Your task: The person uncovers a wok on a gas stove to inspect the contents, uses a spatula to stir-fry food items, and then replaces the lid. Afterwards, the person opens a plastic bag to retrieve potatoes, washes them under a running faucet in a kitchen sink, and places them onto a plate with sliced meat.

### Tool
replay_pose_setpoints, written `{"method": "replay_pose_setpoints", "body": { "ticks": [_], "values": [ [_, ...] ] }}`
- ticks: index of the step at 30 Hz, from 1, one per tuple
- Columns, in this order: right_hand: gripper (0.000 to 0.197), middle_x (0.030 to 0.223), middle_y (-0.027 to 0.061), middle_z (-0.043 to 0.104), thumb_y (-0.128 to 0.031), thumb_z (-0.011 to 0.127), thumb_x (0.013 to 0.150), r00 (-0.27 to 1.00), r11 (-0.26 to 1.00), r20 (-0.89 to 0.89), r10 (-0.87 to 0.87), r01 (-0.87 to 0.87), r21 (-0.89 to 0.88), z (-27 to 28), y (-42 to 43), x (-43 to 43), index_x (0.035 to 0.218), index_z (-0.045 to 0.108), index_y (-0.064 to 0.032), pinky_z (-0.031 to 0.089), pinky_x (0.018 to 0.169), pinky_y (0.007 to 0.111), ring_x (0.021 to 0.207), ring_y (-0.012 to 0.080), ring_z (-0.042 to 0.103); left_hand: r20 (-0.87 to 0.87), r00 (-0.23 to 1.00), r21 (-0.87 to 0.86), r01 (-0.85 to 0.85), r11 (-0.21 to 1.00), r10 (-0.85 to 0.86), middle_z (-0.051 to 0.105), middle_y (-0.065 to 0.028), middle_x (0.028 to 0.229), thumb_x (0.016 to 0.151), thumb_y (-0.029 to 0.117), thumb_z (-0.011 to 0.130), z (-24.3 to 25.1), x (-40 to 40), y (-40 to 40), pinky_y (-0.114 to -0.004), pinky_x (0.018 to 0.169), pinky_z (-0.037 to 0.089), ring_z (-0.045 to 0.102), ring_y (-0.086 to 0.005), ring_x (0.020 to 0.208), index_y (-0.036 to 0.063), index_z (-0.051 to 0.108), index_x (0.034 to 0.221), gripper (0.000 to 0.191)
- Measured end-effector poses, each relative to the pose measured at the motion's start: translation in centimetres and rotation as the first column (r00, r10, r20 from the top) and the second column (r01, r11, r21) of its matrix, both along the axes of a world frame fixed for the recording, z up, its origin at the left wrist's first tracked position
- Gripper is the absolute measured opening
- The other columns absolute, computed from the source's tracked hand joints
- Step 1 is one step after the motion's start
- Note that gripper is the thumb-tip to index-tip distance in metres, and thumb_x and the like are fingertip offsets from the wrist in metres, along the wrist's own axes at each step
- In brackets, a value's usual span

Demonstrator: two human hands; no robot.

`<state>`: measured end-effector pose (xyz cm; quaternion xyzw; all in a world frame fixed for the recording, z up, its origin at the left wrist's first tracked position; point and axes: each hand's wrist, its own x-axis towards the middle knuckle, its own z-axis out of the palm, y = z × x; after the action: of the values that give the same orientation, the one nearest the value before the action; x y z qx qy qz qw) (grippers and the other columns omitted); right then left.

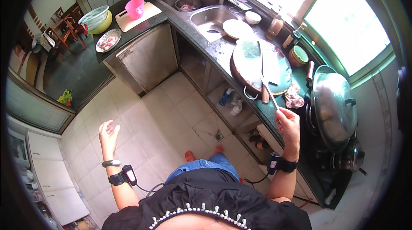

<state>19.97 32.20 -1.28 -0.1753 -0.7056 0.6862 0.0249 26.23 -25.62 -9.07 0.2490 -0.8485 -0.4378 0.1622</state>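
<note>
My right hand [289,123] grips the end of a long, thin metal utensil [271,97] at the counter's front edge. Its far end reaches over a large round chopping board [246,66]; glare hides what kind of utensil it is. On the board lies a cleaver, its brown wooden handle [265,94] pointing towards me beside the utensil. A crumpled cloth [294,96] sits just beyond my right hand. My left hand [108,136] hangs in the air above the tiled floor, fingers loosely curled and apart, holding nothing.
Right of the board stand a lidded wok [336,107] and a saucepan [349,157]. A sink basin [210,20], a white plate [238,29] and a glass bottle [294,35] are farther back. At left are a plate of raw meat [108,40] and a pink scoop [135,8].
</note>
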Motion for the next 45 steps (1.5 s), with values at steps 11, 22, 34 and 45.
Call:
{"method": "replay_pose_setpoints", "body": {
  "ticks": [11,22,34,45],
  "values": [
    [0.022,0.067,0.0005,0.058,-0.004,0.059,0.083,0.974,0.936,-0.186,-0.129,0.182,0.301,1.5,3.4,-13.3,0.105,0.062,0.0019,0.034,0.042,0.018,0.047,0.0041,0.046,0.008,0.995,0.062,0.094,0.994,-0.094,0.047,-0.0113,0.122,0.073,0.016,0.073,-0.7,-12.3,1.8,-0.033,0.083,0.049,0.057,-0.0231,0.097,0.0034,0.059,0.109,0.041],
    [0.034,0.1,0.0151,0.064,-0.005,0.052,0.075,0.96,0.274,-0.245,-0.139,0.274,0.922,3.2,5.4,-33.0,0.106,0.064,-0.0106,0.046,0.082,0.039,0.093,0.0324,0.061,-0.083,0.962,0.096,0.268,0.959,-0.261,0.052,-0.0099,0.115,0.074,0.017,0.074,-1.4,-28.5,6.3,-0.03,0.079,0.051,0.059,-0.0193,0.092,0.0029,0.062,0.105,0.035],
    [0.048,0.1,0.0107,0.065,-0.002,0.045,0.069,0.994,0.296,-0.092,-0.051,0.104,0.949,-3.1,9.1,-41.5,0.114,0.06,-0.0116,0.048,0.077,0.035,0.089,0.0261,0.063,-0.077,0.707,0.058,0.707,0.705,-0.703,0.054,-0.0134,0.108,0.076,0.026,0.071,0.5,-44.5,13.7,-0.034,0.078,0.051,0.06,-0.0226,0.089,0.0029,0.062,0.103,0.037],
    [0.04,0.1,0.0134,0.064,-0.004,0.049,0.073,0.979,0.197,-0.178,-0.1,0.195,0.961,-4.7,9.3,-45.1,0.108,0.063,-0.0168,0.047,0.084,0.04,0.095,0.0323,0.06,-0.067,0.579,0.18,0.808,0.561,-0.813,0.058,-0.0123,0.106,0.076,0.022,0.072,-0.7,-54.6,13.7,-0.031,0.08,0.051,0.06,-0.0214,0.094,0.0021,0.063,0.103,0.035]
  ]
}}
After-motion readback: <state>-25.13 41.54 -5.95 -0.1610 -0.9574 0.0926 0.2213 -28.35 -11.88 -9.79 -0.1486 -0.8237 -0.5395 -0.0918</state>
